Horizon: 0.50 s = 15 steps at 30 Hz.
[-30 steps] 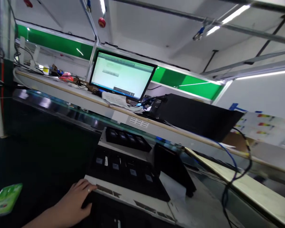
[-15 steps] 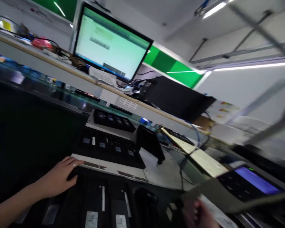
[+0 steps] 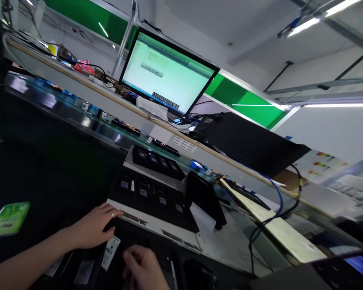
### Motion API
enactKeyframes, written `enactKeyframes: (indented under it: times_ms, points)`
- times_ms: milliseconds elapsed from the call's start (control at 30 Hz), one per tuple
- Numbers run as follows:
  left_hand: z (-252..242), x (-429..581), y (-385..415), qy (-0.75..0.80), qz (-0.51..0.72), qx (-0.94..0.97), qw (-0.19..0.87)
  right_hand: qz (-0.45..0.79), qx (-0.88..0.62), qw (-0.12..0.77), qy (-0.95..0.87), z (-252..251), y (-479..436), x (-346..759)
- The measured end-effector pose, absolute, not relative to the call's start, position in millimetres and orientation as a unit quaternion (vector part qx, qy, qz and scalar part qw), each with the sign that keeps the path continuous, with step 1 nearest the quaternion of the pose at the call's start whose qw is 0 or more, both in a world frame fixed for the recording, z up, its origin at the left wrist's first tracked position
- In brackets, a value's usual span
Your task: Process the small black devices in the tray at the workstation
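My left hand lies over the near edge of a white tray, its fingertips on the rim and its fingers apart, a ring on one finger. My right hand is at the bottom centre, fingers curled; what it holds, if anything, is hidden. Between the two hands a white printed label shows on a dark item. The white tray carries a black insert with several dark pieces bearing small labels. More dark labelled items lie below my left hand.
A smaller black tray and a tilted black panel stand behind. A monitor sits on the shelf. Cables hang at the right beside a device with a screen. A green packet lies left.
The view has shifted, so most things appear farther right and lower. My right hand has moved left from beside the device, near my left hand. The white slip by it no longer shows there.
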State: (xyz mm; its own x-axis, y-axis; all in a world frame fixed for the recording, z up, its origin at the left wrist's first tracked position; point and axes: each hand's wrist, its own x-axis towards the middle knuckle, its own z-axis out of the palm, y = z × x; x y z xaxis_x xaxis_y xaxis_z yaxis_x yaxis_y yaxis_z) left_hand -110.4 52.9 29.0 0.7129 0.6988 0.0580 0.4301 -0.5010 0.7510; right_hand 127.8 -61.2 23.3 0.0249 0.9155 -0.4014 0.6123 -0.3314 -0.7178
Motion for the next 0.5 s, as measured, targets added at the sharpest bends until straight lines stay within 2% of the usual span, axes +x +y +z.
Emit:
enactKeyframes:
  times_ms: [100,133,267,367,500]
  points:
    - [26,-105,48,0.352,0.176,0.846,0.361,0.131,-0.737,0.137,-0.648,42,-38,147]
    - [26,-103,46,0.355,0.173,0.846,0.358,0.068,-0.747,0.109,-0.652,46,-28,156]
    - [20,-96,38,0.368,0.169,0.844,0.352,0.046,-0.783,0.011,-0.621,43,15,189]
    - [15,-89,41,0.38,0.16,0.843,0.345,0.011,-0.79,-0.001,-0.613,28,40,202]
    - [13,-78,58,0.39,0.064,0.85,0.348,-0.048,-0.813,0.0,-0.581,14,81,214]
